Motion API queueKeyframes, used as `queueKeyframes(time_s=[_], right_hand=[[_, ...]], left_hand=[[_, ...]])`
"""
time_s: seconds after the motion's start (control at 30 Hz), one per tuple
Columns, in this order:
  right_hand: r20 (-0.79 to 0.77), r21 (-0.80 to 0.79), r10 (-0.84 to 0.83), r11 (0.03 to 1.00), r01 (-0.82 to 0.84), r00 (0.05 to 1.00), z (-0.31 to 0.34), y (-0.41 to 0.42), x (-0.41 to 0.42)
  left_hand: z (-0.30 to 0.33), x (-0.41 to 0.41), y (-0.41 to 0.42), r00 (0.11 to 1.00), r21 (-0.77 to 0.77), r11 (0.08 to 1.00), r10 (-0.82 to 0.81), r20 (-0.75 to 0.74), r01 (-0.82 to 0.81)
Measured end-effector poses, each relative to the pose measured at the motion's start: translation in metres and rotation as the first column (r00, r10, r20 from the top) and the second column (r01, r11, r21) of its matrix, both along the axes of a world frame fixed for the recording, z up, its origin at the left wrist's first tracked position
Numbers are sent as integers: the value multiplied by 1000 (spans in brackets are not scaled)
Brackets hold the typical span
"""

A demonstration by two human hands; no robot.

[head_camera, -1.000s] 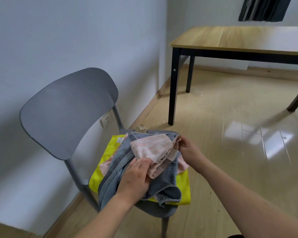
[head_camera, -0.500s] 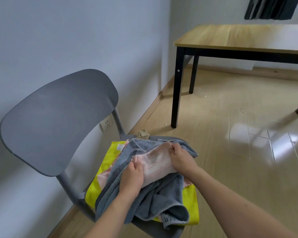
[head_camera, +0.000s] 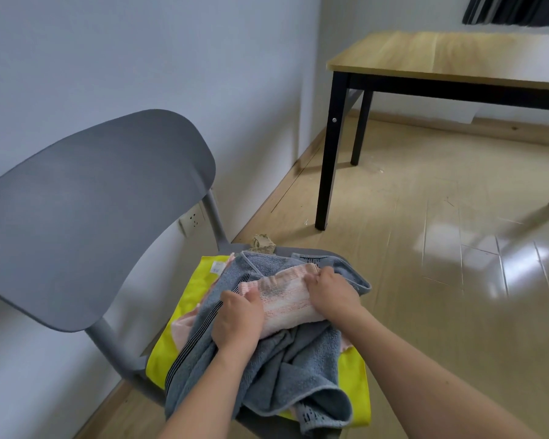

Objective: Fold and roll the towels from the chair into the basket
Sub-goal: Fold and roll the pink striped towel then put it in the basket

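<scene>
A pile of towels lies on the seat of a grey chair point(head_camera: 92, 217). On top is a folded pink towel point(head_camera: 286, 299). Beneath it a crumpled blue-grey towel point(head_camera: 292, 369) hangs over the seat's front, and a yellow towel point(head_camera: 191, 289) lies at the bottom. My left hand point(head_camera: 238, 318) grips the pink towel's left end, fingers curled over it. My right hand point(head_camera: 333, 293) grips its right end near the far edge. No basket is in view.
A white wall with a socket point(head_camera: 192, 220) runs close behind the chair. A wooden table point(head_camera: 441, 58) on black legs stands at the back right. A crumpled scrap point(head_camera: 262, 243) lies on the wooden floor point(head_camera: 425, 248) behind the seat.
The pink towel has gone from a loose bunch to a flatter fold, with both hands moved onto its ends. The view has come closer to the chair.
</scene>
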State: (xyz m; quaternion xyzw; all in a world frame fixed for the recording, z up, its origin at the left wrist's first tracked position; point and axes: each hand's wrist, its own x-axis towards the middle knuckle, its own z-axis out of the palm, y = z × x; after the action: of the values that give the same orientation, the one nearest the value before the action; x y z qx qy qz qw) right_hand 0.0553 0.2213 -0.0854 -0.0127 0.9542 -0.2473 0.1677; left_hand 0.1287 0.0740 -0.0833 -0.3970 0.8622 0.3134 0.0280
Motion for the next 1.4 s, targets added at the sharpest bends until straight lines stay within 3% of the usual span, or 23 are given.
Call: queueKeyframes(time_s=[0.1, 0.27, 0.5, 0.7, 0.83, 0.97, 1.13, 1.27, 1.4], right_hand=[[33, -88, -28, 996, 31, 999, 3, 2, 2], [162, -267, -199, 934, 237, 966, 16, 7, 7], [277, -601, -308, 684, 414, 910, 60, 21, 39], [307, -678, -391, 550, 488, 868, 94, 37, 48], [376, -700, -302, 527, 482, 876, 107, 45, 36], [193, -643, -388, 644, 415, 901, 89, 49, -9], [-74, -516, -486, 766, 384, 871, 91, 61, -70], [-118, -540, -526, 746, 390, 843, 161, 71, -95], [-136, -580, -543, 722, 377, 829, 289, 87, -110]], left_hand=[[2, -3, 0, 1000, 68, 997, -27, 11, 27], [18, 4, 9, 967, 370, 928, 133, -217, -44], [68, 25, 25, 884, 478, 875, 164, -438, 75], [98, 23, 33, 878, 353, 898, -72, -473, 264], [105, 7, 47, 864, 174, 949, -151, -481, 263], [91, -36, 57, 816, -63, 969, -235, -528, 239], [89, -111, 62, 708, -279, 927, -373, -600, 252], [150, -146, 66, 675, -323, 910, -412, -612, 262], [274, -164, 81, 680, -267, 918, -397, -616, 294]])
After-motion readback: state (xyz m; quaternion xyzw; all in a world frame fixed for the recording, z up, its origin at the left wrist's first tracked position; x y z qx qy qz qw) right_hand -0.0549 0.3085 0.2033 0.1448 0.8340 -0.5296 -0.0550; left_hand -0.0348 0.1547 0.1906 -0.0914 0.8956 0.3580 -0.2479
